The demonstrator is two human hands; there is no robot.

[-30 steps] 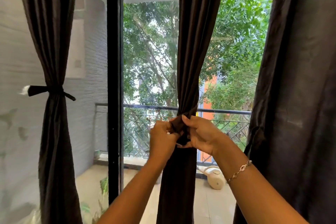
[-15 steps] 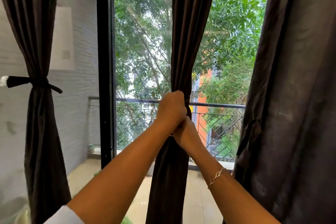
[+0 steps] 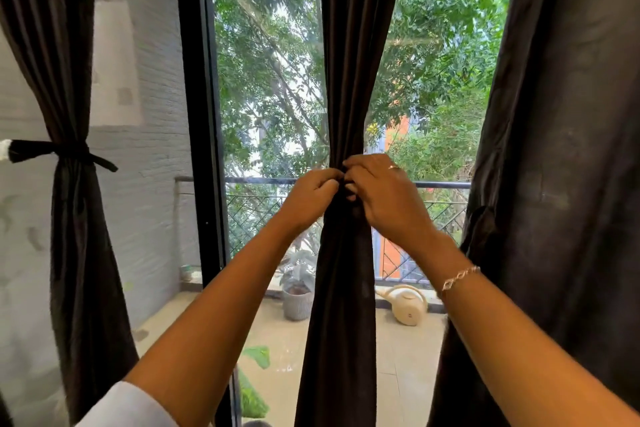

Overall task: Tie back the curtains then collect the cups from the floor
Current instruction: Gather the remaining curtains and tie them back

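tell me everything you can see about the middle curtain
The middle curtain is dark brown, nearly black cloth with a faint sheen and long vertical folds. It hangs in front of the glass from above the frame to below it. It is bunched into a narrow waist at about railing height and spreads wider above and below. The left hand and right hand grip it at that waist and hide any tie band there.

Your left hand and right hand both grip the middle curtain and touch each other. Left of it you have open room up to the door frame; the left curtain hangs beyond. On the right, the right curtain hangs close beside your forearm.
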